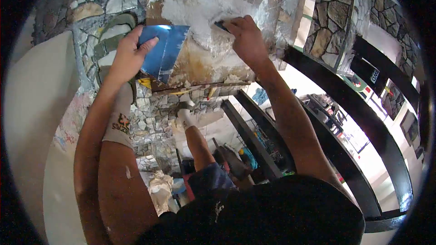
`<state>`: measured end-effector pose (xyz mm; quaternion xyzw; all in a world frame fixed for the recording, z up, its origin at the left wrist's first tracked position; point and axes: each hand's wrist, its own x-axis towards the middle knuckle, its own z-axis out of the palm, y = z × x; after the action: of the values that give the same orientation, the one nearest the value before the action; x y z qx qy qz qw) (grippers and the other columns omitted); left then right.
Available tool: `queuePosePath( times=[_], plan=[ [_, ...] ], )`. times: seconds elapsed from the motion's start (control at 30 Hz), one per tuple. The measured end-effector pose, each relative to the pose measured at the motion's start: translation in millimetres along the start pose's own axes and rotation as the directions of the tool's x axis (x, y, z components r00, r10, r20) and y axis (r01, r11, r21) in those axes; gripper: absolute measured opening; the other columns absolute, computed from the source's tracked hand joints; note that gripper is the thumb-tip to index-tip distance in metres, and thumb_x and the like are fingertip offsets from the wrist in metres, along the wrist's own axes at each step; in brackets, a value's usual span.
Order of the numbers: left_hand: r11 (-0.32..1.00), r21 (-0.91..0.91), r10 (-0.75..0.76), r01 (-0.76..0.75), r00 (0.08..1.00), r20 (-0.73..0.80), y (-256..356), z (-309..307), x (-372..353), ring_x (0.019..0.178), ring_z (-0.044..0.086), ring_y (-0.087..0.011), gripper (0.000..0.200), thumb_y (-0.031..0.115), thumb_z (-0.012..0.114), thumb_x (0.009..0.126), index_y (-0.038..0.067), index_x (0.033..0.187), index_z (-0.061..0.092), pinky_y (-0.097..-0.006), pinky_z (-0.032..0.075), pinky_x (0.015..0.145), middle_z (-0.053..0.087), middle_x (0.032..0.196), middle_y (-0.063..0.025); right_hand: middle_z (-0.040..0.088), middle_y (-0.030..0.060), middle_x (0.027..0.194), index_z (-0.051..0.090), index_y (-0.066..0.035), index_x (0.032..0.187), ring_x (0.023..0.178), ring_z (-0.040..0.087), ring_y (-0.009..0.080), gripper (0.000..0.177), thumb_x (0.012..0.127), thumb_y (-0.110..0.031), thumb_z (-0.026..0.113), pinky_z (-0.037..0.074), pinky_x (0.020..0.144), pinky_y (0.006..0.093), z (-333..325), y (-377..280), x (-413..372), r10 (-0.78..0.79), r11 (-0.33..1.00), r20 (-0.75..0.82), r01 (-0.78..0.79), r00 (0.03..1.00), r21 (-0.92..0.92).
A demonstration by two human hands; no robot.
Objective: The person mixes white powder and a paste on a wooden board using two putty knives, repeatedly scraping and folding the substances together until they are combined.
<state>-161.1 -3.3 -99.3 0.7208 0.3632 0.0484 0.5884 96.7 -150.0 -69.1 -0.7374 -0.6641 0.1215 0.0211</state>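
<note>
Stone-patterned masonry [321, 41] spreads around the person, with long black beams [327, 75] running down the right side. One foot, in a sock and strapped sandal [113, 41], is planted left of the work; the other rests lower down on the stone, a spread stance that probably steadies the lean forward.

Ahead, at the top of the view, lies a brown board [200, 66], stained and scuffed over its bare lower part. A broad, uneven layer of white material [195, 2] covers most of its upper part, thick and cloudy in the middle, ragged at the margins.

The left hand [129, 52] grasps a blue plate [159, 54] by its left edge, thumb pressed on the face and fingers mostly hidden behind; this grip seems chosen to leave the rest of the face free. The plate hangs over the board's left side, flat and shiny, its right edge worn and whitish.

The right hand [247, 36] pinches a small dark tool [221, 26] at the white layer, apparently held low for close control. The tool's exact shape is mostly hidden by the fingers.
</note>
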Motion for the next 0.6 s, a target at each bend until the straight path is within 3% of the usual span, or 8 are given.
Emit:
queuePosePath(
  times=[0.13, 0.17, 0.3, 0.4, 0.43, 0.5, 0.57, 0.6],
  plan=[
    [0.981, -0.127, -0.14, 0.149, 0.987, 0.076, 5, 1, -1, 0.095, 0.056, -0.0213, 0.039, 0.021, 0.06, 0.086, -0.005, 0.113, 0.05, -0.031, 0.041, 0.087, 0.06, 0.104, -0.0152, 0.059, 0.0099, 0.099, 0.066, -0.008, 0.096, 0.09, 0.054, 0.029, 0.04, 0.061, 0.007, 0.054, 0.048, 0.078, 0.036, -15, 23, 16, -0.031, 0.999, -0.082, 0.034, 0.996, 0.039],
    [0.984, -0.114, -0.124, 0.134, 0.988, 0.094, -2, 0, 1, 0.096, 0.055, -0.0207, 0.042, 0.022, 0.06, 0.085, -0.006, 0.115, 0.049, -0.0309, 0.041, 0.087, 0.06, 0.104, -0.0164, 0.059, 0.0104, 0.098, 0.065, -0.008, 0.096, 0.089, 0.054, 0.0288, 0.038, 0.062, 0.007, 0.055, 0.047, 0.079, 0.0361, -8, 17, 14, -0.045, 0.996, -0.141, 0.055, 0.989, 0.068],
    [0.996, -0.092, 0.006, -0.002, 0.999, 0.042, -2, -1, -1, 0.094, 0.056, -0.0201, 0.043, 0.023, 0.06, 0.086, -0.007, 0.113, 0.049, -0.0305, 0.041, 0.087, 0.06, 0.103, -0.0159, 0.059, 0.0128, 0.098, 0.065, -0.007, 0.095, 0.088, 0.054, 0.03, 0.038, 0.062, 0.008, 0.051, 0.046, 0.081, 0.0383, -3, 12, 3, -0.051, 0.998, 0.018, 0.051, 0.999, 0.039],
    [0.959, -0.188, -0.181, 0.211, 0.97, 0.165, 3, -1, -2, 0.093, 0.056, -0.0193, 0.041, 0.023, 0.06, 0.086, -0.006, 0.112, 0.051, -0.0306, 0.042, 0.087, 0.061, 0.102, -0.0139, 0.061, 0.0117, 0.093, 0.065, -0.007, 0.096, 0.088, 0.054, 0.0303, 0.04, 0.061, 0.008, 0.051, 0.046, 0.081, 0.0387, -10, 21, 13, -0.055, 0.998, -0.06, 0.057, 0.997, 0.032],
    [0.988, -0.13, -0.068, 0.081, 0.992, 0.102, -2, 1, -1, 0.093, 0.056, -0.0186, 0.041, 0.024, 0.06, 0.086, -0.004, 0.113, 0.051, -0.0308, 0.043, 0.084, 0.061, 0.103, -0.0121, 0.062, 0.0116, 0.091, 0.065, -0.007, 0.095, 0.088, 0.055, 0.0306, 0.039, 0.061, 0.008, 0.051, 0.046, 0.08, 0.0386, 0, 14, 8, -0.047, 0.998, -0.077, 0.049, 0.996, 0.032],
    [0.994, -0.101, -0.035, 0.042, 0.997, 0.066, -2, 2, -1, 0.093, 0.056, -0.0189, 0.041, 0.024, 0.06, 0.086, -0.004, 0.114, 0.051, -0.0307, 0.043, 0.084, 0.061, 0.102, -0.0126, 0.062, 0.0115, 0.089, 0.066, -0.006, 0.091, 0.087, 0.055, 0.03, 0.037, 0.061, 0.008, 0.051, 0.047, 0.076, 0.0394, 9, -3, 2, -0.027, 0.998, -0.143, 0.034, 0.989, 0.051],
    [0.978, -0.203, -0.033, 0.053, 0.995, 0.099, -3, 2, -3, 0.092, 0.057, -0.0228, 0.043, 0.028, 0.059, 0.086, -0.005, 0.112, 0.051, -0.0322, 0.043, 0.085, 0.06, 0.102, -0.0168, 0.062, 0.0114, 0.09, 0.066, -0.007, 0.092, 0.087, 0.055, 0.0292, 0.036, 0.061, 0.007, 0.052, 0.048, 0.073, 0.0391, 0, 20, 14, -0.075, 0.995, -0.086, 0.081, 0.993, 0.064],
    [0.992, -0.112, -0.057, 0.065, 0.996, 0.072, -3, 3, -5, 0.093, 0.057, -0.0246, 0.044, 0.029, 0.059, 0.086, -0.005, 0.113, 0.051, -0.0331, 0.042, 0.085, 0.06, 0.103, -0.0178, 0.061, 0.0114, 0.09, 0.066, -0.007, 0.092, 0.086, 0.055, 0.0288, 0.036, 0.061, 0.007, 0.053, 0.048, 0.072, 0.039, -12, 26, 19, -0.097, 0.993, -0.044, 0.1, 0.994, 0.07]
  ],
)
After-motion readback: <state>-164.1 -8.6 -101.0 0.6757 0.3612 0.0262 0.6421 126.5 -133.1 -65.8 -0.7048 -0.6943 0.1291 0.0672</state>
